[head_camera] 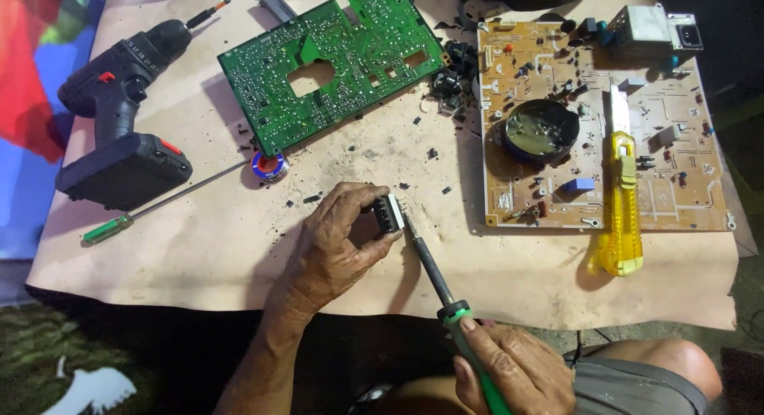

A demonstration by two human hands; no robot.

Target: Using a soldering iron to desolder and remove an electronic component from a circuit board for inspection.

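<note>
My left hand [334, 248] pinches a small black electronic component with metal pins [388, 214] just above the brown board table [239, 248]. In my right hand [513, 367], at the bottom edge, is a green-handled soldering iron [446, 303]; its dark shaft runs up and left, and the tip touches the component's pins. A green circuit board [334, 65] lies solder side up at the top centre. A tan circuit board [597, 120] lies to the right.
A black cordless drill [119, 120] lies at the left, with a green-handled screwdriver [159, 204] below it. A small solder spool [270, 167] sits near the green board. A yellow utility knife [621, 200] rests across the tan board. Black debris is scattered mid-table.
</note>
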